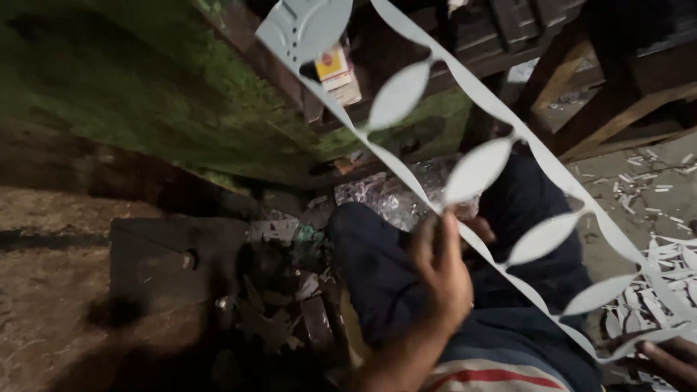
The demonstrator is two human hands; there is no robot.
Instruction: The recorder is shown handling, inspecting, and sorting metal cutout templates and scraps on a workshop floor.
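Note:
A long pale sheet-metal strip (508, 123) runs diagonally from the top centre down to the lower right. It carries a row of leaf-shaped pieces (477, 170) joined between two thin edge bands. My left hand (439, 272) is raised in the middle of the view, its fingertips pinching the strip's lower edge band. At the bottom right corner my right hand (671, 361) is only partly in view and grips the strip's lower end. The strip's top end (301, 25) reaches into a dark, green-stained machine.
The green-stained machine body (167, 94) fills the upper left, and a dark metal block (174, 261) lies below it. A small yellow and red box (332, 65) sits in a recess. Pale metal offcuts (671, 287) litter the floor at right. Wooden frame (617, 101) at top right. My legs (377, 268) are in dark trousers.

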